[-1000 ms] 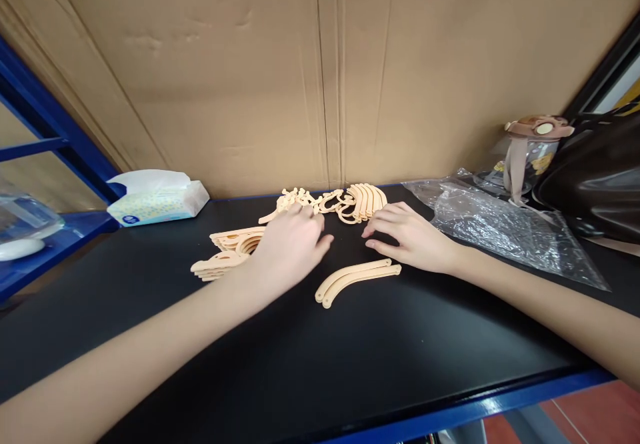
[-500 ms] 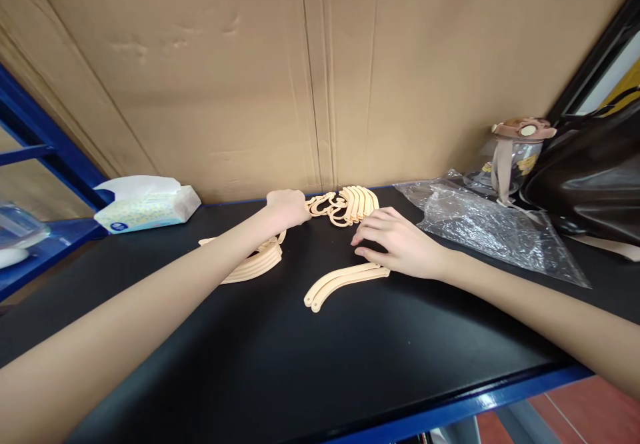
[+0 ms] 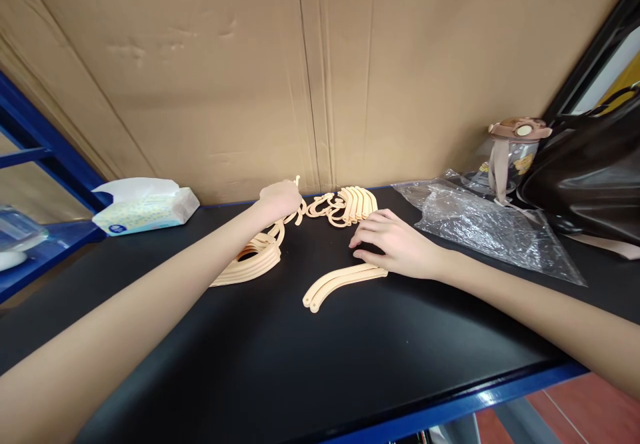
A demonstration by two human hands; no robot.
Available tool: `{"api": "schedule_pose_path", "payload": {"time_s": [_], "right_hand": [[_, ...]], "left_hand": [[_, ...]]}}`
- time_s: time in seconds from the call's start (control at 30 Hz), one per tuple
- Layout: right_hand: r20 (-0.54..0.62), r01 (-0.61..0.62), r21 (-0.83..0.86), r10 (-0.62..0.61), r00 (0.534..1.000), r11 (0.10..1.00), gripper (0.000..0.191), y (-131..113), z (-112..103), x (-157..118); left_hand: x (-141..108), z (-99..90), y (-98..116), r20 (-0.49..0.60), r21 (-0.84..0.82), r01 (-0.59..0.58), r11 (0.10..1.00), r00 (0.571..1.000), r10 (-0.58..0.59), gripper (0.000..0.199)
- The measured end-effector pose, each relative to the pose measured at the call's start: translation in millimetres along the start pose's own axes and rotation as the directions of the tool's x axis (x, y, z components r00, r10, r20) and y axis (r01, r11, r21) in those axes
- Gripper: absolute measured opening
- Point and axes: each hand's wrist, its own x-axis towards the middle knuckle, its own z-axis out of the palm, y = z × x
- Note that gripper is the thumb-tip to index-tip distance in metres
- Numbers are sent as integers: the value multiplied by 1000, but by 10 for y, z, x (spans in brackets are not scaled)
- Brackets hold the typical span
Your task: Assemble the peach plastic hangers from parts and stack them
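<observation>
My left hand (image 3: 281,201) is closed near the back of the table, and a beige hook (image 3: 301,211) sticks out from its fingers. Below its wrist lies a stack of curved beige strips (image 3: 253,265), partly hidden by my forearm. My right hand (image 3: 393,244) rests on the table, fingers bent and apart, with nothing between them. It covers the far end of two curved beige bars (image 3: 340,281) that lie side by side. Just beyond it sit a row of beige curved bars (image 3: 358,203) and several loose hooks (image 3: 320,205).
A tissue pack (image 3: 146,209) stands at the back left beside a blue metal frame (image 3: 45,154). On the right lie a clear plastic bag (image 3: 493,227), a drinking bottle (image 3: 517,157) and a dark bag (image 3: 590,157). A cardboard wall (image 3: 210,84) closes off the back.
My left hand has moved slightly left, away from the loose hooks, with a hook now showing in its fingers. My right hand has stayed in place.
</observation>
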Motion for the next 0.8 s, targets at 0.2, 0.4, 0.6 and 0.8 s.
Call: {"api": "schedule_pose_path", "payload": {"time_s": [0.2,0.4,0.6,0.8], "right_hand": [[15,-9,-6,9,1000,1000,16,-5,-4,3],[4,-5,-3,5,1000,1000,16,7,4,-1],[9,-10,-8,10,1000,1000,16,8,-2,-1],[4,-7,-4,7,1000,1000,16,9,2,1]], "left_hand": [[38,69,44,7,-19,5,1000,1000,-5,33],[114,131,105,-21,-12,-17,1000,1000,16,30],[185,147,140,-9,-13,-62,998,998,62,26],[138,72,98,-74,-92,-97,991,993,91,24]]}}
